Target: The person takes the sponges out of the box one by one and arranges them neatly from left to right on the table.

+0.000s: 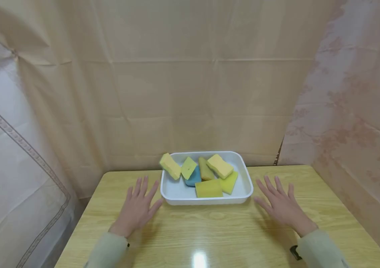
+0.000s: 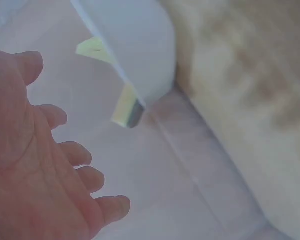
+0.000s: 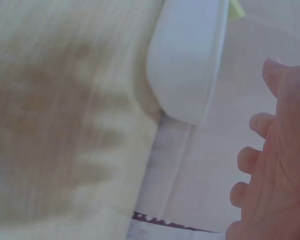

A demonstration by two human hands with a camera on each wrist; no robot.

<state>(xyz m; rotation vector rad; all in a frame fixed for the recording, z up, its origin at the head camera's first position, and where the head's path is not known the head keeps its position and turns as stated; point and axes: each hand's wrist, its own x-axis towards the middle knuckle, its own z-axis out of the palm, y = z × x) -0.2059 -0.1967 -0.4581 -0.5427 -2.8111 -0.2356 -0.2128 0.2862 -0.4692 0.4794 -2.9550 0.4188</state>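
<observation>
Left hand (image 1: 137, 209) and right hand (image 1: 284, 209) spread wide, empty, flanking white tray (image 1: 206, 201) of sponges (image 1: 208, 188); looks pre-grasp, next likely needs reaching inward.

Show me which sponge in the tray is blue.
The blue sponge lies left of the tray middle, just left of the mustard sponge; the others are all yellowish.

Left fingers (image 1: 144, 187) and right fingers (image 1: 271, 185) hover, loosely spread.
</observation>
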